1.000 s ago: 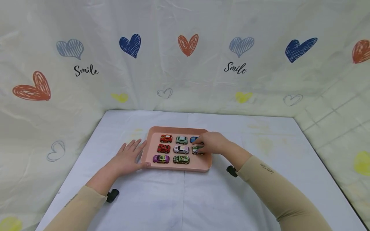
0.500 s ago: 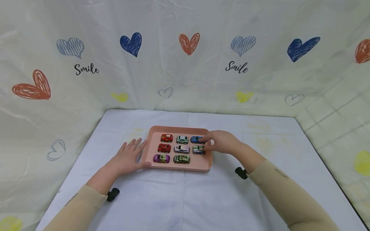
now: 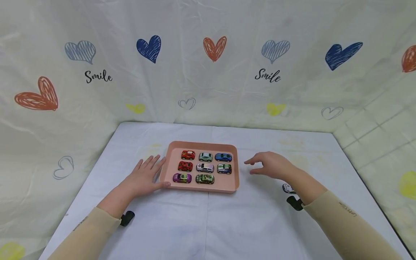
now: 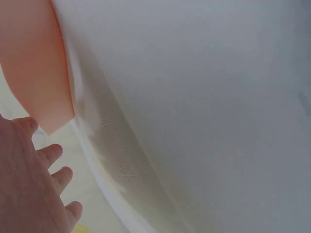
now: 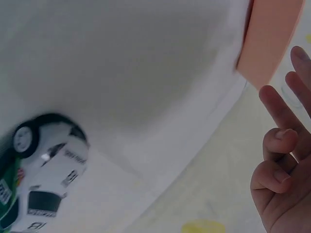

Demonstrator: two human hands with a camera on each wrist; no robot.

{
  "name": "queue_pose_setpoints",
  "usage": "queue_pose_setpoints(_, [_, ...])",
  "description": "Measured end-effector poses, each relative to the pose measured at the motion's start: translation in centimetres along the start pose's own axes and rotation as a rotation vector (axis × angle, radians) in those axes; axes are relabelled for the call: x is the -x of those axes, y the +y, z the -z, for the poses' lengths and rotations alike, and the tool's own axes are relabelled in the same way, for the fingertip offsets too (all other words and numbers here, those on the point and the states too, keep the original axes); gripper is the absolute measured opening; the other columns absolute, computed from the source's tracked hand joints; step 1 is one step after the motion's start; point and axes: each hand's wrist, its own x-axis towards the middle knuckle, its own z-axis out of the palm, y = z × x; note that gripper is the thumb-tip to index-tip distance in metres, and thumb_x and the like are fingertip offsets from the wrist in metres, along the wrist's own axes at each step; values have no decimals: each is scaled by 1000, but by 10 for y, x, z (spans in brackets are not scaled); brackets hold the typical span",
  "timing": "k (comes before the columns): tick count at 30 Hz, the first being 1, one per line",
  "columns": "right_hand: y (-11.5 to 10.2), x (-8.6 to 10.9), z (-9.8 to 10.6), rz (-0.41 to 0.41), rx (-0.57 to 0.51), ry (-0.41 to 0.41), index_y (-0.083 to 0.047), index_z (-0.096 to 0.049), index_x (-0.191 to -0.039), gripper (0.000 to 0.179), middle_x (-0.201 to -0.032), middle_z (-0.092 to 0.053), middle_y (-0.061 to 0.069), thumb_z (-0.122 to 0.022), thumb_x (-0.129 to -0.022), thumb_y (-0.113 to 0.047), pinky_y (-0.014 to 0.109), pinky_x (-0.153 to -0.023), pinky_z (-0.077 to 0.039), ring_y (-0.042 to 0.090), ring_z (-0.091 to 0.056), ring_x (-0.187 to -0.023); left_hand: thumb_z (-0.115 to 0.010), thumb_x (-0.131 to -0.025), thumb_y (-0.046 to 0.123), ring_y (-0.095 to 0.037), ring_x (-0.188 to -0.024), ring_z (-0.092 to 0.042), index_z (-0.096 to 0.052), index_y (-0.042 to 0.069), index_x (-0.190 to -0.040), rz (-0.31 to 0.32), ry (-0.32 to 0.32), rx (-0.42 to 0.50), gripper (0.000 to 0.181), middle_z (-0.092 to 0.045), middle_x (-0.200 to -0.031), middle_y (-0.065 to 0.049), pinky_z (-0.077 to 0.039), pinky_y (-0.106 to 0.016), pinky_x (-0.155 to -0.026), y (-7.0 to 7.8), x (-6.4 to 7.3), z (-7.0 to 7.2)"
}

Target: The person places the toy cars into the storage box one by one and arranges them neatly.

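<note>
Several small toy cars stand in rows in a pink tray (image 3: pixel 224 185) in the head view. At its right end are a blue car (image 3: pixel 223 157) and a white-and-green car (image 3: pixel 224 168). My left hand (image 3: pixel 141 181) lies at the tray's left edge with fingers spread, its thumb touching the near corner. To the right of the tray, apart from it, my right hand (image 3: pixel 273 165) hovers with loosely bent fingers and nothing in them. A white toy car (image 3: pixel 288 188) lies on the table, partly hidden by the right forearm; the right wrist view shows its lettering and green side.
A white cloth covers the table (image 3: pixel 208 224). Behind and beside it hangs a pale curtain (image 3: pixel 208 83) printed with hearts. A small black camera (image 3: pixel 294 203) is worn on the right wrist, another (image 3: pixel 127 218) on the left.
My right hand has let go of the right-end cars and drawn away to the right, out of the tray. The loose white car has come into view. My left hand stays in place.
</note>
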Motion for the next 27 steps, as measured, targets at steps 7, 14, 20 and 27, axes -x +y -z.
queue_pose_setpoints(7, [23,31,-2,-30,-34,11,-19,-73,-122,38,-117,-70,0,-78,-86,-31,48,-91,-53,28,-63,-111,-46,-80,85,-40,-150,-13,-18,15,-160,1,-7,-4,109,-18,-164,-16,-6,-62,-119,2,0,2])
queue_pose_setpoints(14, [46,61,-2,-52,-33,8,-20,-74,-121,38,-118,-69,1,-77,-86,-34,47,-89,-53,28,-63,-110,-46,-80,85,-40,-150,-12,-19,15,-160,9,-15,4,110,-18,-164,-16,-6,-62,-119,3,2,4])
queue_pose_setpoints(20, [61,82,-2,-128,-80,-28,-24,-73,-121,40,-121,-68,-2,-78,-84,-38,35,-75,-50,15,-59,-90,-46,-80,85,-40,-150,-12,-19,15,-160,7,-11,-3,110,-18,-164,-16,-6,-62,-119,3,1,4])
queue_pose_setpoints(27, [72,96,0,-87,-57,-54,-24,-74,-120,38,-116,-68,-5,-78,-84,-35,34,-74,-51,15,-60,-90,-44,-79,87,-40,-150,-12,-18,15,-160,8,-12,-12,111,-18,-164,-16,-6,-62,-119,3,1,4])
